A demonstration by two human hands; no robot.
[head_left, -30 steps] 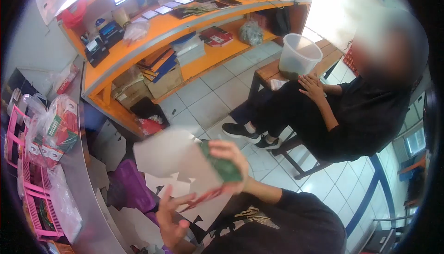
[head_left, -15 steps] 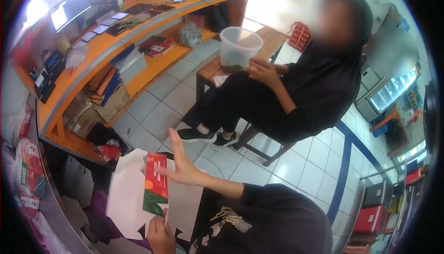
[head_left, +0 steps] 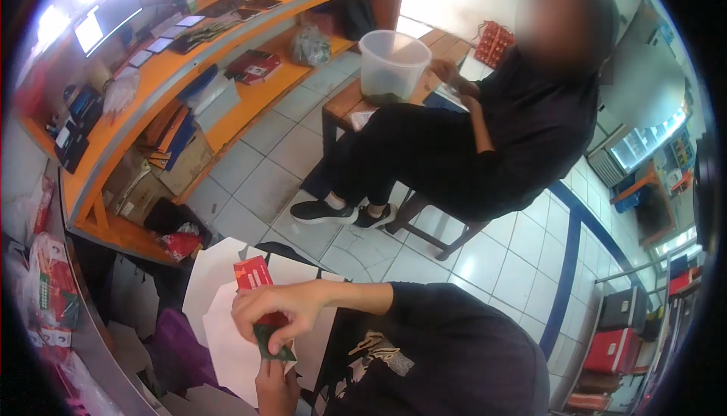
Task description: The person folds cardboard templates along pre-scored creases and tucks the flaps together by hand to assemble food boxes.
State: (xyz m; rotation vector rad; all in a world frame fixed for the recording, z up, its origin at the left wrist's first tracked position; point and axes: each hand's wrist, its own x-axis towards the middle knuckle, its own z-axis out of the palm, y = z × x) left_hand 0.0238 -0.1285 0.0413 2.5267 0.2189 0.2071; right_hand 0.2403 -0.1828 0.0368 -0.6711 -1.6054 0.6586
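A partly folded cardboard carton (head_left: pixel 231 333), white inside with a red and green printed panel (head_left: pixel 254 273), lies in front of my body. My right hand (head_left: pixel 284 310) reaches across its printed panel, fingers curled round it and thumb pressed near the green end. Below, my left hand (head_left: pixel 277 389) grips the near end of the same panel; its fingers are partly hidden. White cardboard flaps (head_left: pixel 310 325) stick out beneath and beside my hands.
Another person (head_left: pixel 500 136) sits on a stool beside a bench with a clear plastic bucket (head_left: pixel 390 68). An orange counter (head_left: pixel 182 68) carries phones and a monitor. Printed packages (head_left: pixel 53 287) stand at the far left. A purple bag (head_left: pixel 182 352) lies by the carton.
My right hand has gone from spread fingers to curled round the printed panel, and the panel's edges have bent. The seated person's hands have shifted right, away from the bucket.
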